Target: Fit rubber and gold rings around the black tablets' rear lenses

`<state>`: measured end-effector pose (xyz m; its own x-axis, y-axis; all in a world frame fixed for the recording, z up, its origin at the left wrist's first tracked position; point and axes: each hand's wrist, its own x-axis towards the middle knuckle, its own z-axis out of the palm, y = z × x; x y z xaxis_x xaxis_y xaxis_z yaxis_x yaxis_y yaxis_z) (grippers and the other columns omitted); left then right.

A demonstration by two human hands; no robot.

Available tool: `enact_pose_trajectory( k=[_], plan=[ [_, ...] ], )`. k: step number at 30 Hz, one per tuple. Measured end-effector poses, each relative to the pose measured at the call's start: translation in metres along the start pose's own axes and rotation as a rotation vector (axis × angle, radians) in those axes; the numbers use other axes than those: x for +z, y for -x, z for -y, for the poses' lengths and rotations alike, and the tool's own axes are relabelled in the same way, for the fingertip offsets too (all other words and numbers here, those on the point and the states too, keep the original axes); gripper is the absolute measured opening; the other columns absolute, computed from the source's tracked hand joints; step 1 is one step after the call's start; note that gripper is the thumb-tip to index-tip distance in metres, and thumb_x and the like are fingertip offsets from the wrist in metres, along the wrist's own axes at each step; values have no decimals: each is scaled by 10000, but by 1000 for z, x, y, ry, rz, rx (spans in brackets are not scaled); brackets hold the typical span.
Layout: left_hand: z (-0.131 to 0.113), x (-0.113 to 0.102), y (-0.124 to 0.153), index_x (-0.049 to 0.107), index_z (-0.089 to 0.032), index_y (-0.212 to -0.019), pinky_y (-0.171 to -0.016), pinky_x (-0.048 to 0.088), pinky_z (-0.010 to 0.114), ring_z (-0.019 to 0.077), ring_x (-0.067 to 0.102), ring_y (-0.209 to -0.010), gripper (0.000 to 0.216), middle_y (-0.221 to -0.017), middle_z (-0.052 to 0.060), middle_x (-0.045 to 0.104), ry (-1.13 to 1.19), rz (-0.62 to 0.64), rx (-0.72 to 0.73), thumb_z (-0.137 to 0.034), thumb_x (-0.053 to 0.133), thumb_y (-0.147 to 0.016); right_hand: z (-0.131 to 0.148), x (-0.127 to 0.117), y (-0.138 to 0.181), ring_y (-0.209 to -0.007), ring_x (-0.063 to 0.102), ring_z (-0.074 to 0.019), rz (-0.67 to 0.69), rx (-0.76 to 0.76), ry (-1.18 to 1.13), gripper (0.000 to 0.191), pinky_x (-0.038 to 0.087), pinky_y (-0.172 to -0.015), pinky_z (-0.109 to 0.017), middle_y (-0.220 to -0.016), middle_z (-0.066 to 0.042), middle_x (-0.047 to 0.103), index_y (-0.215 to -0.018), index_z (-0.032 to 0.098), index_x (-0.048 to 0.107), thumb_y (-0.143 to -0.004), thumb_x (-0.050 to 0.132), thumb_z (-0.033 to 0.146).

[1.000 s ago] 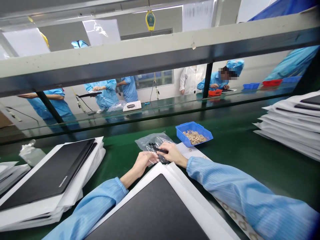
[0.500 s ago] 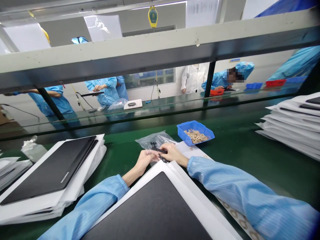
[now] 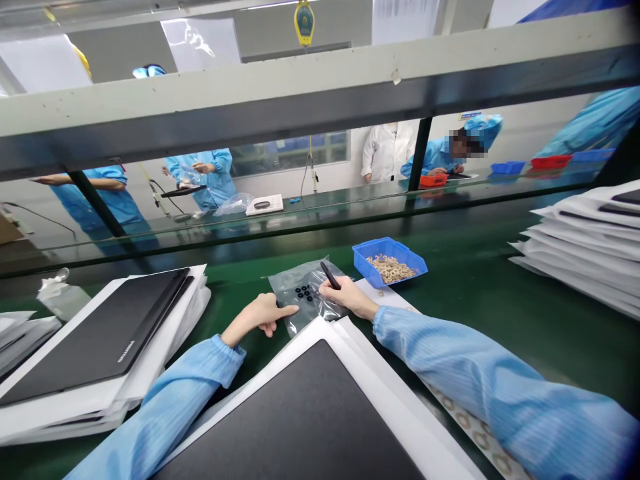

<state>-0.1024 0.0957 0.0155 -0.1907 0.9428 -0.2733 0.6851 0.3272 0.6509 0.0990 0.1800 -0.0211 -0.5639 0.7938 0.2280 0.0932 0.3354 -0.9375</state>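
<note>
Plastic bag (image 3: 311,309) lay left of the blue bin (image 3: 367,269); your right hand (image 3: 353,297) pinched a black pen-like tool (image 3: 330,275) over the bag; your left hand (image 3: 259,315), farther from the bin, pointed one finger, others curled.

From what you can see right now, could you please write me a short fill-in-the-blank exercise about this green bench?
The person's ____ hand holds a black pen-shaped tool.
The plastic bin holding tan rings is coloured ____.
The lettering on the black laptop cover at the left is ____.
In the picture, the clear plastic bag lies to the ____ of the bin.

Missing words: right; blue; white; left.
</note>
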Motion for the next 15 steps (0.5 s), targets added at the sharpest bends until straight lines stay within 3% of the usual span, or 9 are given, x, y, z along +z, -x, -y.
enact_pose_trajectory(
  k=[4,7,11,15],
  plan=[
    [-6,-4,5,385,-199,-321,-396,241,219,89,335,-227,524,-223,-26,353,-108,-135,90,-454,750,-598,19,-8,-2,-546,469,-96,23,-10,11,232,364,-532,-232,-575,1,541,-659,112,616,-651,640,343],
    [-18,-11,14,435,-198,-385,-425,242,217,96,364,-282,438,-266,-42,388,-148,-132,172,-428,736,-606,47,-21,-1,-564,472,-93,44,-6,35,202,362,-558,-234,-587,1,562,-639,106,640,-637,653,308],
    [-43,-30,50,616,-177,-596,-488,320,196,132,523,-481,303,-499,-9,587,-190,57,309,-464,704,-633,90,-46,33,-530,426,-63,70,43,72,126,295,-498,-204,-551,22,540,-643,99,674,-621,681,222],
    [-53,-30,120,708,-262,-931,-766,443,236,202,609,-885,317,-982,3,675,-291,280,653,-454,686,-680,121,-50,118,-531,459,-72,272,113,181,136,318,-479,-191,-589,3,589,-674,113,692,-682,640,239]
  ],
)
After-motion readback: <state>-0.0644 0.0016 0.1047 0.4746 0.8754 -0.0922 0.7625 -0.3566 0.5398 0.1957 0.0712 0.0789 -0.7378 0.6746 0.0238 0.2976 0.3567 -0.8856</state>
